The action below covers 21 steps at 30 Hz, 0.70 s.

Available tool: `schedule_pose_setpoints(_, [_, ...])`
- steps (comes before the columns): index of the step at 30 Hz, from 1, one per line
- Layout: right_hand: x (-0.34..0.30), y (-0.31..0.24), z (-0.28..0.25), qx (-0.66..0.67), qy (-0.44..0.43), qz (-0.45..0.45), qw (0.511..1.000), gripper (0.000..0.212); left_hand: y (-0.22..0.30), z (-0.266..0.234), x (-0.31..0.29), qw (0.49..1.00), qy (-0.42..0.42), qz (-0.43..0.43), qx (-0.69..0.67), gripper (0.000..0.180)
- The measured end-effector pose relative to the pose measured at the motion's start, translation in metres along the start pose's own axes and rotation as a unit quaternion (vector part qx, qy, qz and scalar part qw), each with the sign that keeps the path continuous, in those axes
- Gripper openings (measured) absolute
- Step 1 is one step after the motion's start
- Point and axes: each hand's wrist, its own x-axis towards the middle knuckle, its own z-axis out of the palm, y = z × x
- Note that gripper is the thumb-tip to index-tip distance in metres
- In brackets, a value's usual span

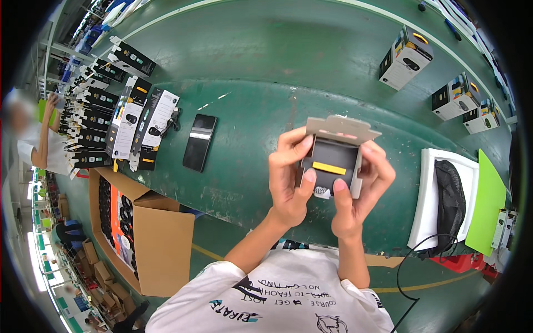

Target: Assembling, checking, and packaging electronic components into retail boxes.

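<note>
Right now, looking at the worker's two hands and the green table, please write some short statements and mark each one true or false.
1. Both the left hand and the right hand hold the small open box. True.
2. The box flap is closed. False: the grey flap stands open at the top, and a yellow strip shows inside.
3. A dark phone lies flat on the green table, left of the hands. True.
4. The brown carton sits on top of the table. False: it stands below the table's near edge, on the person's left, open.
5. A white tray with a black mesh item lies to the right. True.
</note>
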Motion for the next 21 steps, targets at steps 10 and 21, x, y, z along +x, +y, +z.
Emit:
schedule_pose_setpoints(10, [-0.007, 0.009, 0.009, 0.158, 0.032, 0.074, 0.984, 0.061, -0.011, -0.006, 0.005, 0.994, -0.054, -0.041, -0.088, 0.076])
schedule_pose_setpoints(21, [0.007, 0.009, 0.011, 0.055, -0.043, 0.121, 0.990, 0.051, -0.005, -0.010, 0.010, 0.994, -0.037, -0.093, -0.042, 0.052])
